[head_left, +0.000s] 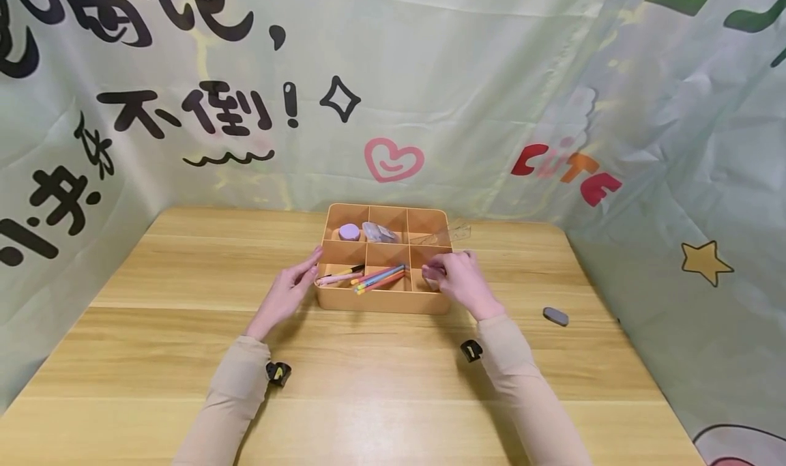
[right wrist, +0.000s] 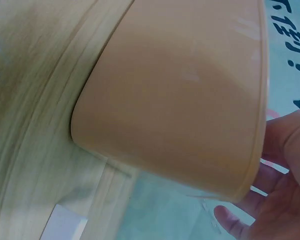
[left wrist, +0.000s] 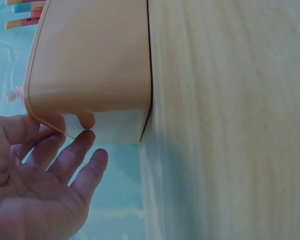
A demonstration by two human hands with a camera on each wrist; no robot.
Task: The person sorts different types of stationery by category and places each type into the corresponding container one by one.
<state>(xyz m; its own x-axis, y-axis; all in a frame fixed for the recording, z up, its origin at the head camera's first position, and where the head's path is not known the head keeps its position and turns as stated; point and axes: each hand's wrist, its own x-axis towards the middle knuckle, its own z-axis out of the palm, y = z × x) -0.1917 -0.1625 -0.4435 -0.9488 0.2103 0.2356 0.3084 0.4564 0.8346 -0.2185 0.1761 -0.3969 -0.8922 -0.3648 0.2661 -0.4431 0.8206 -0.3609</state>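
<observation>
An orange-tan desk organizer [head_left: 383,302] with several compartments stands on the table. My left hand [head_left: 290,290] is at its left side; in the left wrist view the fingers [left wrist: 77,152] are fairly straight and touch the side wall near the rim. My right hand [head_left: 463,282] reaches over the right wall, fingertips at the front right compartment. A small pale item [head_left: 432,284] shows under those fingertips; whether they pinch it is hidden. The front middle compartment holds several colored pens [head_left: 382,279]. Further pens [head_left: 340,277] lie in the front left one.
In the back row are a purple round-lidded item [head_left: 349,232] and a clear plastic packet [head_left: 379,233]. A transparent ruler [head_left: 458,232] sticks out past the right wall. A grey oblong object [head_left: 555,316] lies on the wooden table [head_left: 381,391]. Printed cloth [head_left: 442,111] hangs behind.
</observation>
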